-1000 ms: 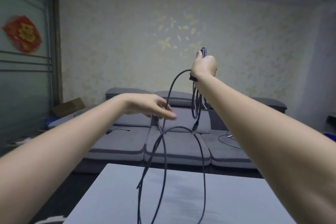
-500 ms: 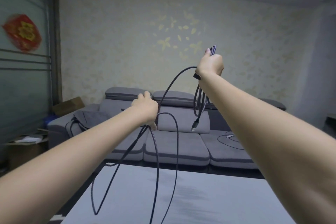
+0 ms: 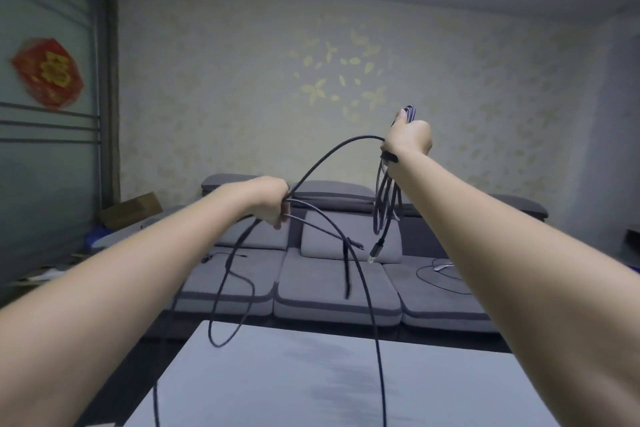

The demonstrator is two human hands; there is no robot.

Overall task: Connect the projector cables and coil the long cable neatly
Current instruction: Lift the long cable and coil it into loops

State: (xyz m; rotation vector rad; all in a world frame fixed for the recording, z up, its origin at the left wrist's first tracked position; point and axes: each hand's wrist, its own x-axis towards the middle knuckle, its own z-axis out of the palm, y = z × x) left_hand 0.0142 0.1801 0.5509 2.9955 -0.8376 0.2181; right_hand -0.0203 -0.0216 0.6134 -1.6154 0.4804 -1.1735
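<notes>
A long dark braided cable [image 3: 332, 152] runs through the air between both my hands. My right hand [image 3: 408, 139] is raised at the upper right and grips a bundle of hanging coils [image 3: 386, 204]; a plug [image 3: 374, 251] dangles from the bundle's bottom. My left hand [image 3: 270, 201] is lower, at the centre, with fingers curled round the cable. From that hand loose loops [image 3: 239, 288] sag down over the white table [image 3: 277, 385]. One strand [image 3: 375, 340] drops across the table out of the bottom of the frame. No projector is in view.
A grey sofa [image 3: 332, 295] stands against the far wall behind the table. Another thin cable and a small white item [image 3: 441, 267] lie on its right seat, a small dark cable [image 3: 225, 256] on its left seat. A cardboard box [image 3: 131, 210] sits at the left.
My left hand has closed on the cable and gathered it, turning palm away. The slack loops have swung left and risen over the table. My right hand stays raised with the coils.
</notes>
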